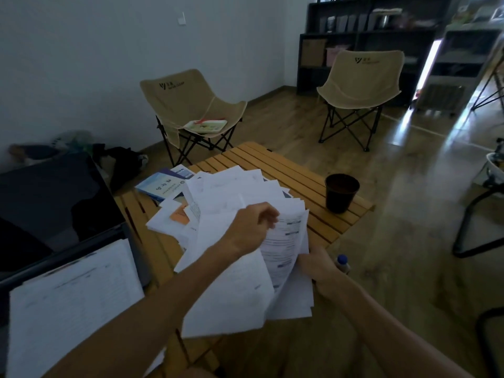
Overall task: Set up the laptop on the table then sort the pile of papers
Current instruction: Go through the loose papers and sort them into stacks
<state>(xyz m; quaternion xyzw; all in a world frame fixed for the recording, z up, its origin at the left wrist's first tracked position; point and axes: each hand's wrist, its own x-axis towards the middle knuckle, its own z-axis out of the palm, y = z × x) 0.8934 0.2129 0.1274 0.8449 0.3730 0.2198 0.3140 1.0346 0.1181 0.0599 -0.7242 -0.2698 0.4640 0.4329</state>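
An open laptop [54,203] with a dark screen stands at the left of the slatted wooden table [278,165]. White sheets [73,301] lie over its keyboard. A loose pile of papers [226,192] covers the table's middle. My left hand [251,227] pinches the top edge of a printed sheet [286,241] and lifts it off a bundle. My right hand [319,266] grips that bundle's right edge. An orange note [178,215] and blue booklets [163,186] sit among the papers.
A dark cup [341,192] stands at the table's right edge. A bottle [342,263] shows just behind my right hand. Two beige folding chairs [191,105] [360,85] stand beyond the table, one holding a tray. Dark shelves [368,36] line the back wall.
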